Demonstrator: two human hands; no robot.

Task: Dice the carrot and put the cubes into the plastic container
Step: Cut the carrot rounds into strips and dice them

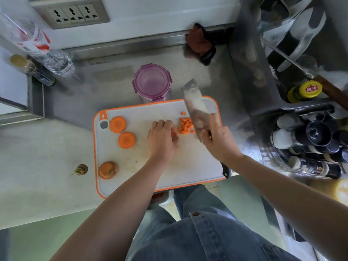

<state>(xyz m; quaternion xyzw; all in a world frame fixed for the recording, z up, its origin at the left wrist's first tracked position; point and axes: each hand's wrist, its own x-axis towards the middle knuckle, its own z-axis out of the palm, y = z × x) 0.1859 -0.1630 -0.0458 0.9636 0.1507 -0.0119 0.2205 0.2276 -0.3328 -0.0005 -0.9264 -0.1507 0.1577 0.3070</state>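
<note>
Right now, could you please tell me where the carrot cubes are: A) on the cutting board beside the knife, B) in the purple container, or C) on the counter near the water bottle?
A: the carrot cubes lie heaped on the cutting board beside the knife.

The cutting board [188, 166] lies at the counter's [47, 157] front edge, with the plastic container [170, 80] just behind its far edge and the carrot top [81, 169] off its near left corner. On the board, two carrot slices [117, 124] and a carrot end [108, 170] line the left side. The carrot cubes [185, 125] lie far right, between the left hand [162, 140], which holds a carrot piece [175, 132], and the knife [195, 108] in the right hand [218, 140].
</note>
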